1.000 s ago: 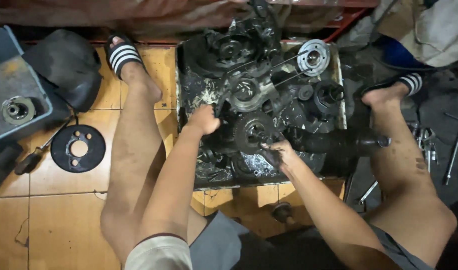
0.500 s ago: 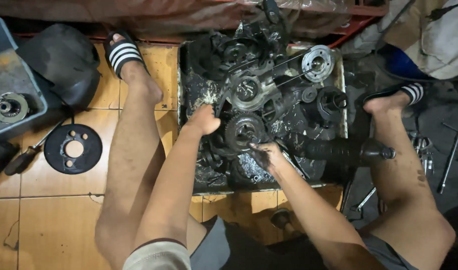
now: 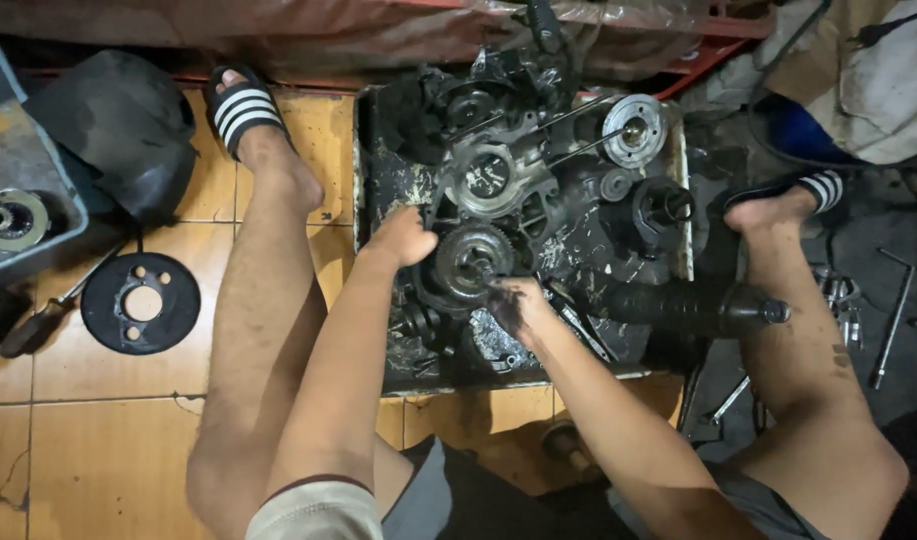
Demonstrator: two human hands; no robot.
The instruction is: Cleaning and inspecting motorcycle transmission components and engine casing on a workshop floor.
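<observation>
Greasy black metal engine block (image 3: 538, 150) in shallow metal tray (image 3: 370, 300), floor.
Left hand (image 3: 403, 236) and right hand (image 3: 518, 308) flank round toothed steel gear (image 3: 473, 258); grip closure indeterminable.

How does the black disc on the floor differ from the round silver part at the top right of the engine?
The black disc is dark, flat and lies loose on the floor tiles; the silver part is bright metal and sits in the greasy engine. The black disc has a wide centre hole; the silver part's is smaller. Both are round.

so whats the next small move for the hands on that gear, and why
Probably grip the round gear from both sides and ease it straight up. The left hand rests at its left edge, the greasy right hand at its lower right, and the gear sits flat in the engine.
</observation>
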